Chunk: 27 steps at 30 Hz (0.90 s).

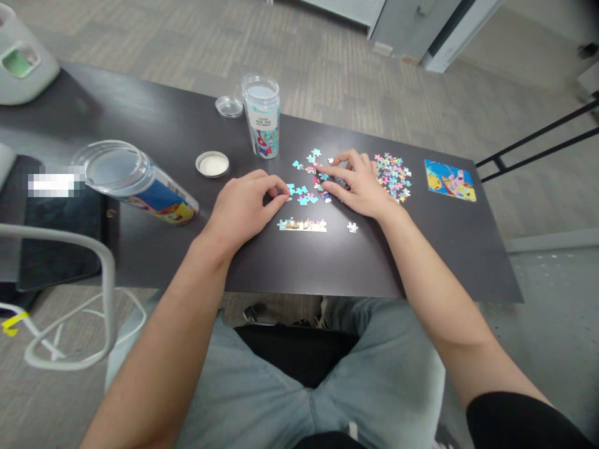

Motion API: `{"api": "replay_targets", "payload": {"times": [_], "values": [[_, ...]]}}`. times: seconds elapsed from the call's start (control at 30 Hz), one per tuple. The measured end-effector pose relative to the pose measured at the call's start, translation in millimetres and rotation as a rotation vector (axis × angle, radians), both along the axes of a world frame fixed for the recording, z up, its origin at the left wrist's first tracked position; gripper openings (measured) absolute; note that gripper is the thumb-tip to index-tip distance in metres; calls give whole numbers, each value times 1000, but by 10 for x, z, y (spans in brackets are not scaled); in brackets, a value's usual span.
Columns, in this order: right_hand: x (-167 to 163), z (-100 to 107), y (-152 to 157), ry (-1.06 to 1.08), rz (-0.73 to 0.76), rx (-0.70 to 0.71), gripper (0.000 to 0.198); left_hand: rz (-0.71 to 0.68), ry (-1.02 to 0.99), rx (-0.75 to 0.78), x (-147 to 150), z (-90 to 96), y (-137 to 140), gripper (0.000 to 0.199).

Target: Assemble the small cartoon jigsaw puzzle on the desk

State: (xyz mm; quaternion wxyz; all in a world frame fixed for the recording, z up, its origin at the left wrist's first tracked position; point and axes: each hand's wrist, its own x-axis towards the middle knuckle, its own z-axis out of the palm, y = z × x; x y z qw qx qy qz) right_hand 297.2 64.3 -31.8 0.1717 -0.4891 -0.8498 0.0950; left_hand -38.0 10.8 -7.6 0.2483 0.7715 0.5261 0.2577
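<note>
While both of my hands rest on the table (327, 268), I count:
- loose puzzle pieces (306, 187) between them, too many to count; right hand (358, 184) fingers spread flat on them, left hand (243, 206) loosely curled, pinching one
- one joined strip (302, 225)
- one heap (392, 176)
- two tubes (262, 118), two lids (212, 164)

Dark wood-grain rectangular table (154, 125) on grey-beige carpet-tile floor (350, 68); white tubular chair frame (107, 274) left, pale grey cabinet base (397, 28) far back.
</note>
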Motion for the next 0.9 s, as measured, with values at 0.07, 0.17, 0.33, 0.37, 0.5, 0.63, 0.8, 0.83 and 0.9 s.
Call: {"api": "replay_targets", "payload": {"times": [0.07,0.17,0.33,0.37,0.5,0.63,0.8,0.83,0.9], "values": [[21,11,4,-4,-2,2,64,0,-5,-2,-7,-3,1,12],[57,14,15,5,-25,16,54,-2,-17,-8,-26,-6,-1,13],[60,1,18,10,-81,24,51,-14,-32,-21,-53,-5,2,14],[57,0,17,7,-88,24,51,-18,-33,-26,-56,-4,5,14],[71,5,27,4,-123,26,49,-26,-30,-34,-65,0,18,14],[114,-2,50,17,-160,39,48,-30,-24,-24,-67,-5,19,15],[163,18,66,0,-174,48,44,-34,-20,-17,-61,-20,17,14],[174,32,68,-3,-188,49,44,-34,-17,-16,-57,-20,16,14],[203,64,77,-13,-220,52,44,-32,-11,-10,-48,-16,12,14]]}}
